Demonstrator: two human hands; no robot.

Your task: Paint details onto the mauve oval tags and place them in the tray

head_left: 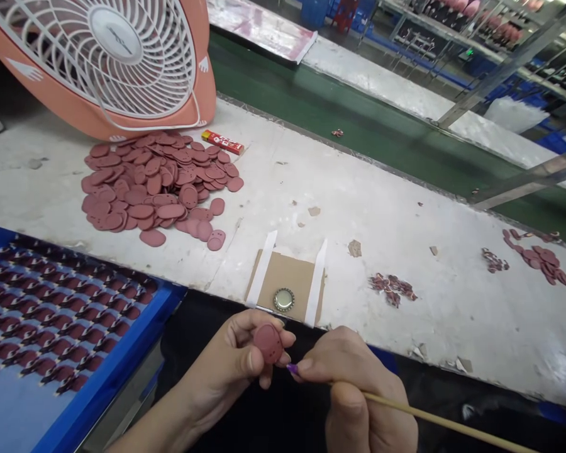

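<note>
1. Firstly, the left hand (pixel 231 358) pinches an oval maroon disc (pixel 268 343) between thumb and fingertips, low in the middle of the frame. The grip is on the rim only, so a slight roll of the thumb could let the disc drop into the dark gap below the bench edge.
2. The right hand (pixel 353 390) closes around a long wooden stick (pixel 434 418), whose purple tip (pixel 291 369) sits just beside the disc. A shaky or sideways push could make that tip skid and leave a stray purple mark on the disc or on the fingers.
3. Just ahead of the hands, a crown bottle cap (pixel 283 300) lies on a cardboard square (pixel 268 277) held by white tape strips (pixel 261 270). A knuckle or wrist catching it could knock the cap off the card.
4. At lower left, a blue tray (pixel 122 358) holds neat rows of small maroon pieces (pixel 61 314). A forearm leaning across could disturb those rows.
5. At upper left, a loose pile of maroon discs (pixel 160 189) sits by a pink desk fan (pixel 117 63), with a red packet (pixel 222 142) beside it. Moving air from the fan could shift light pieces across the white workbench (pixel 405 340), mixing them with the small maroon clusters (pixel 392 289) at right.
</note>
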